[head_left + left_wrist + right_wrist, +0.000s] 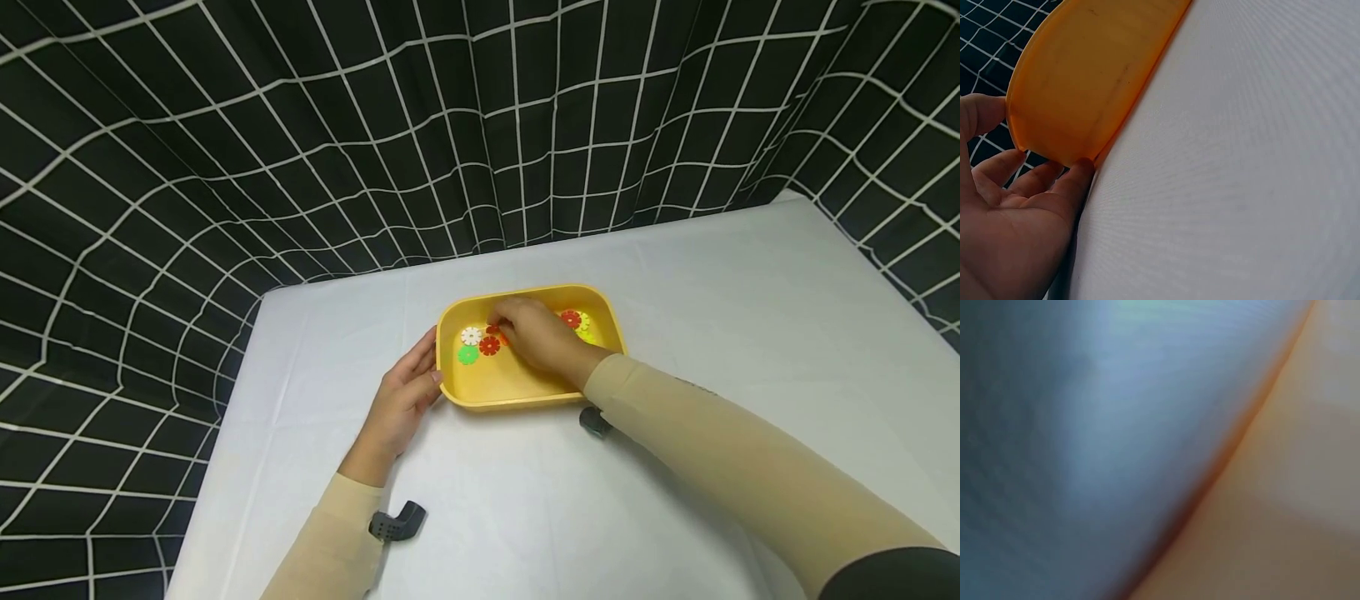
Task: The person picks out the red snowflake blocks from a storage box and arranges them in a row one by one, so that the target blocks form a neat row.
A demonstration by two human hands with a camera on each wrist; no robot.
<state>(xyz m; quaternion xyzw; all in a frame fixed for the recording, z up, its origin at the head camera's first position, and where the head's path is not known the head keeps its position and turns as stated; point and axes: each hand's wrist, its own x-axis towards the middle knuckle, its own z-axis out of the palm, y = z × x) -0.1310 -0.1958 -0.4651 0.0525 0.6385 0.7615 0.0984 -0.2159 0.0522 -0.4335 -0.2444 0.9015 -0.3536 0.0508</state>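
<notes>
A shallow yellow plastic tray sits on the white-covered table. My left hand rests against its left end, fingers along the outer wall and thumb by the front corner; the left wrist view shows the fingertips on the wall. My right hand reaches into the tray from the right, fingers bent down at red notched discs. Whether it pinches one, I cannot tell. Left of it lie a white disc and a green disc. Another red disc and yellow discs lie behind the hand.
The white tablecloth spreads around the tray. A black curtain with white grid lines hangs behind and at the sides. Dark wrist devices are on both arms. The right wrist view is blurred, showing mostly cloth and a tan surface.
</notes>
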